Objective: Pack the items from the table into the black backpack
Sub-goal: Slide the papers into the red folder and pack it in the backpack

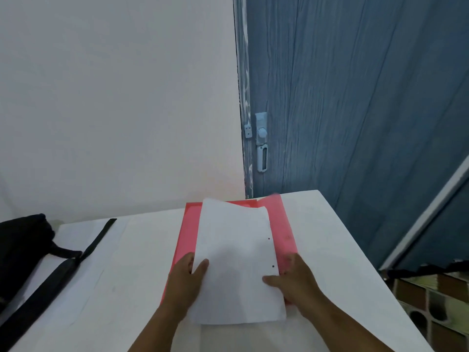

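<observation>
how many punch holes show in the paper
2, both near the paper's right edge: the upper hole, and the lower hole above the right hand. Hands may hide more.

Two hands hold a white paper sheet (pixel 238 260) over a red folder (pixel 189 229) on the white bench (pixel 132 275). The left hand (pixel 186 278) pinches its left edge, and the right hand (pixel 295 280) pinches its right edge. A black backpack (pixel 22 247) lies far left.

Both forearms reach forward from bottom edge, converging. Left hand (pixel 189 271): palm down, thumb (pixel 201 266) curled over paper sheet (pixel 236 262) edge, fingers hidden beneath, grip pinching sheet. Right hand (pixel 295 278): thumb on top of sheet's right side, fingers under, grip pinching it.
</observation>
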Action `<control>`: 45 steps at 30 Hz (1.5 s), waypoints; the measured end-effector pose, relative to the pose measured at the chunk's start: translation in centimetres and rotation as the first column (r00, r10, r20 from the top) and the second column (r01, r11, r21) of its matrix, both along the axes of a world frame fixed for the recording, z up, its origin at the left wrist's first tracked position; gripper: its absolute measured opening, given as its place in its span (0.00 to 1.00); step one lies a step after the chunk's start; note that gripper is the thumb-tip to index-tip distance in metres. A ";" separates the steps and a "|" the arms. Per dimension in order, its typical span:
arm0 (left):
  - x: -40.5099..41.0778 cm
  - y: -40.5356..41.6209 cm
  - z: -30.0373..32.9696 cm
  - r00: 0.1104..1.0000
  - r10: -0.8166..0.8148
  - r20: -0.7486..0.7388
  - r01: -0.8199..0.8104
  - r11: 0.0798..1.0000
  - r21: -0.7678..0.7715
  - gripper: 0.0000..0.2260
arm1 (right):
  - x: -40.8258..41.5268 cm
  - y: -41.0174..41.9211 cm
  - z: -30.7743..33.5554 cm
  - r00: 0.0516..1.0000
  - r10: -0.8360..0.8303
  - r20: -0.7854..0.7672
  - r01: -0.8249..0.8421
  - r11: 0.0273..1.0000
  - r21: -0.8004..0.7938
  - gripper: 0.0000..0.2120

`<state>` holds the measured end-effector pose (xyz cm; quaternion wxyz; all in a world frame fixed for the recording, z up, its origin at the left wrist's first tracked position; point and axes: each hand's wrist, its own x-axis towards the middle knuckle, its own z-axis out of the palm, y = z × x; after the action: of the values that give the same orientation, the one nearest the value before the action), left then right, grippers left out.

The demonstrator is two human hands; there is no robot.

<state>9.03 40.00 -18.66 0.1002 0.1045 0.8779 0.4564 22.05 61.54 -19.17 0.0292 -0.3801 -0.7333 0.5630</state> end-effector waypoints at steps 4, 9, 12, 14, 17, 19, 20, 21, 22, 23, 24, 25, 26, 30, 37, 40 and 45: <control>-0.8 -0.8 0.1 0.999 -0.035 0.039 0.036 0.999 -0.021 0.02 | -0.5 -0.4 0.9 0.997 0.076 0.032 -0.072 0.991 -0.115 0.07; -2.1 -0.2 0.6 0.991 -0.125 0.056 0.128 0.990 -0.053 0.14 | -1.8 1.1 1.1 1.000 0.007 0.000 -0.007 0.998 -0.067 0.05; -2.3 0.8 0.5 0.979 -0.203 0.000 0.194 0.935 -0.297 0.17 | -2.2 2.2 0.2 0.989 -0.091 -0.113 0.103 0.989 0.105 0.05; -2.0 1.7 -0.2 0.968 -0.246 -0.041 0.194 0.846 -0.496 0.18 | -1.9 2.4 -0.6 0.970 -0.150 -0.190 0.179 0.973 0.147 0.03; -1.0 3.6 -1.3 0.973 -0.220 -0.068 0.122 0.742 -0.659 0.23 | -0.6 1.7 -2.4 0.947 -0.192 -0.259 0.253 0.941 0.227 0.01; 0.0 5.0 -1.7 0.976 -0.201 -0.080 0.084 0.696 -0.713 0.29 | -0.1 1.2 -2.8 0.944 -0.169 -0.283 0.248 0.931 0.269 0.03; 0.7 5.6 -1.9 0.976 -0.196 -0.095 0.071 0.696 -0.714 0.33 | 0.0 1.1 -2.9 0.941 -0.169 -0.292 0.249 0.932 0.263 0.04; 1.3 6.2 -2.1 0.976 -0.190 -0.106 0.060 0.703 -0.709 0.37 | 0.0 1.1 -2.9 0.938 -0.178 -0.298 0.256 0.935 0.247 0.04; 1.8 6.6 -2.4 0.976 -0.186 -0.109 0.056 0.708 -0.704 0.41 | 0.0 1.0 -2.8 0.934 -0.186 -0.306 0.261 0.939 0.225 0.04; 2.3 7.0 -2.6 0.976 -0.187 -0.116 0.051 0.704 -0.708 0.45 | 0.1 1.0 -2.7 0.931 -0.195 -0.308 0.264 0.943 0.201 0.05; 2.8 7.3 -3.0 0.975 -0.192 -0.113 0.052 0.689 -0.723 0.48 | 0.1 0.9 -2.6 0.929 -0.197 -0.315 0.262 0.948 0.181 0.07; 3.4 7.3 -3.5 0.974 -0.198 -0.107 0.057 0.674 -0.736 0.51 | 0.2 0.9 -2.6 0.928 -0.193 -0.318 0.257 0.951 0.173 0.09; 3.9 7.3 -3.8 0.972 -0.207 -0.115 0.057 0.675 -0.736 0.52 | 0.3 0.9 -2.5 0.928 -0.185 -0.323 0.250 0.953 0.173 0.11; 4.5 6.3 -4.7 0.959 -0.189 -0.211 0.019 0.788 -0.616 0.40 | 0.3 0.8 -2.7 0.929 -0.180 -0.323 0.253 0.947 0.199 0.14; 4.3 5.4 -5.0 0.954 -0.117 -0.274 0.022 0.945 -0.326 0.31 | 0.6 0.4 -2.7 0.888 -0.272 -0.371 0.345 0.927 0.145 0.14; 4.4 5.4 -4.9 0.949 -0.087 -0.303 0.010 0.969 -0.246 0.32 | 0.9 0.3 -2.4 0.869 -0.304 -0.390 0.378 0.917 0.128 0.14; 4.4 5.7 -5.5 0.911 -0.073 -0.405 -0.016 0.977 -0.213 0.25 | 0.9 0.6 -2.5 0.853 -0.351 -0.386 0.418 0.903 0.102 0.15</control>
<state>13.47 45.66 -24.18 -0.0692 0.1994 0.9212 0.3269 22.95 62.14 -21.69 0.3094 -0.4061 -0.6725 0.5358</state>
